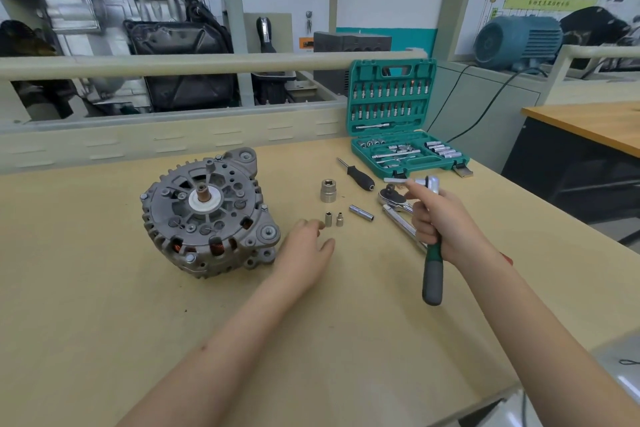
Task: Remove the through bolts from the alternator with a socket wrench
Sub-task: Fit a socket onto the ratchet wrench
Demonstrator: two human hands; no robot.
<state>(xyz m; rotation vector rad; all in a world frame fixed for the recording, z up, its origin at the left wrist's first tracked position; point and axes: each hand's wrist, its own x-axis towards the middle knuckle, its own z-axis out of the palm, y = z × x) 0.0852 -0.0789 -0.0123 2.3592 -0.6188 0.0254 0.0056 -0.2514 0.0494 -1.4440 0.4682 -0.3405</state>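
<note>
The right hand (437, 218) is lifted above the table (104, 305), with the forearm coming in from the lower right. Its fingers are curled tight around the shaft of the socket wrench (432, 246); the index finger is stretched forward along the shaft up to the silver ratchet head. The wrench stands almost vertical, the head on top and the green and grey handle hanging below the fist.

The left hand (304, 250) is low over the table, palm down, the fingers relaxed and a little apart, holding nothing. Its fingertips are near two small sockets (333, 219) that stand upright, and I cannot tell if they touch the nearer one. The wrist passes just beside the alternator (207, 211).

The alternator lies on the table at the left, its rear face up, the copper shaft end in the middle.

Between the hands there are a large socket (328, 190) and a long socket (361, 212) lying on its side. A second ratchet (398, 206) rests behind the right hand, and a black screwdriver handle (356, 174) is near the open green tool case (398, 121)
</note>
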